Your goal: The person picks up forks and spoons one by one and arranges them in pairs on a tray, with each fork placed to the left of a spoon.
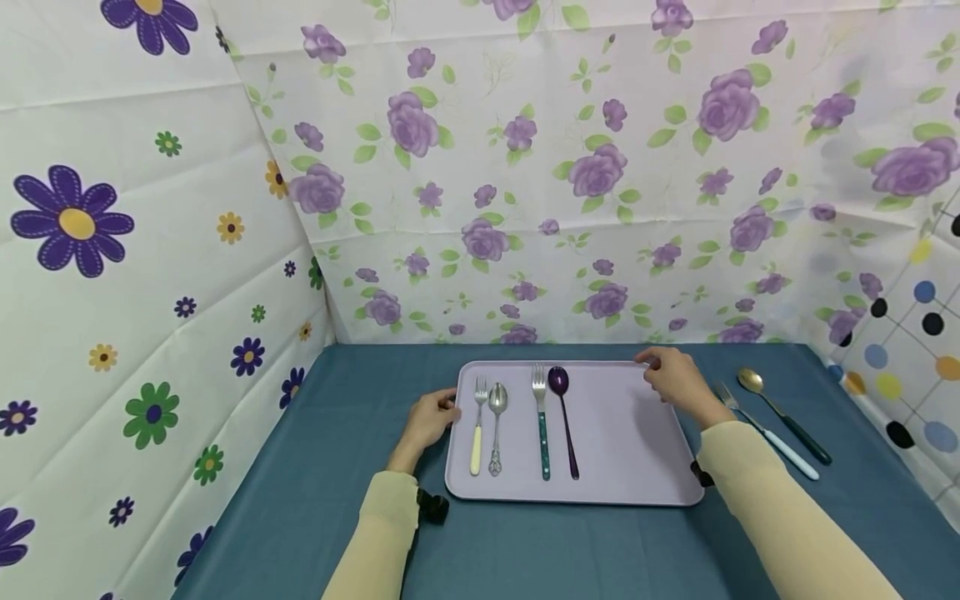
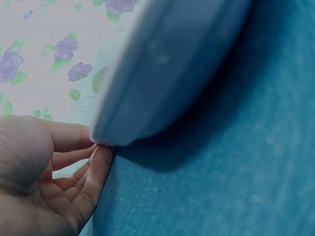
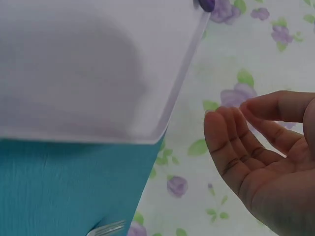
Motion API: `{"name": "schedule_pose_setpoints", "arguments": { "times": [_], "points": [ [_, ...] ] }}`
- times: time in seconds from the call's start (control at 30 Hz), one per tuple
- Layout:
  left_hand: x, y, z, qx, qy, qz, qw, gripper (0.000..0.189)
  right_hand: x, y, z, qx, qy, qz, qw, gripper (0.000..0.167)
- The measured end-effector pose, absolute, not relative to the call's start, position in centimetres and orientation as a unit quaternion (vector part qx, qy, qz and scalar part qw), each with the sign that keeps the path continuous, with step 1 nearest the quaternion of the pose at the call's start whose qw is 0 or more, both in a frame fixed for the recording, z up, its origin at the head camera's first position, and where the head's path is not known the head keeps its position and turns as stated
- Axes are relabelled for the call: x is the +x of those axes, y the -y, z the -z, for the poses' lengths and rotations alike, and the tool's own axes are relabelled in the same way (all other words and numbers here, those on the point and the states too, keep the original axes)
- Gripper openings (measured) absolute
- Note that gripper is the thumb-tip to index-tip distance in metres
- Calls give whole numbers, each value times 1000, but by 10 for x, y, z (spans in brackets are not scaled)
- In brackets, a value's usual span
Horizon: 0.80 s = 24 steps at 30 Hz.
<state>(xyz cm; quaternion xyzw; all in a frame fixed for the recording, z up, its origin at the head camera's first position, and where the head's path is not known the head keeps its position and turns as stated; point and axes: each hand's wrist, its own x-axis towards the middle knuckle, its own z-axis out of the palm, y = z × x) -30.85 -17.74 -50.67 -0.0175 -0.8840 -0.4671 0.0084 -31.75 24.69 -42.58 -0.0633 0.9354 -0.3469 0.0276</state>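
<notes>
A pale lilac tray [image 1: 622,433] lies on the teal tabletop. At its far left corner my left hand [image 1: 427,421] pinches the rim between thumb and index fingertips; in the left wrist view that hand [image 2: 54,182] meets the corner. My right hand [image 1: 675,383] hovers by the far right corner, loosely curled and holding nothing; the right wrist view shows a gap between this hand [image 3: 261,152] and the tray. On the tray stand in a row a cream-handled fork [image 1: 476,433], an ornate silver spoon [image 1: 496,433], a green-handled fork [image 1: 543,433] and a dark purple spoon [image 1: 568,433].
Right of the tray, partly behind my right wrist, lie a light-blue-handled fork [image 1: 783,450] and a gold spoon [image 1: 802,435] with a dark green handle. Flower-patterned cloth [image 1: 525,208] hangs behind the table [image 1: 570,550], with more cloth at both sides.
</notes>
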Motion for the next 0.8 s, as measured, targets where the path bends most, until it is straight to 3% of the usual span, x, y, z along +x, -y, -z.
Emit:
{"name": "schedule_pose_setpoints", "arguments": {
  "times": [0.3,0.8],
  "points": [
    [-309,178,507,-14,885,466,7,46,-319,-278,420,-56,-950,302,54,42],
    [-308,178,506,-18,884,467,4,46,-312,-320,422,-58,-958,276,55,36]
  ]
}}
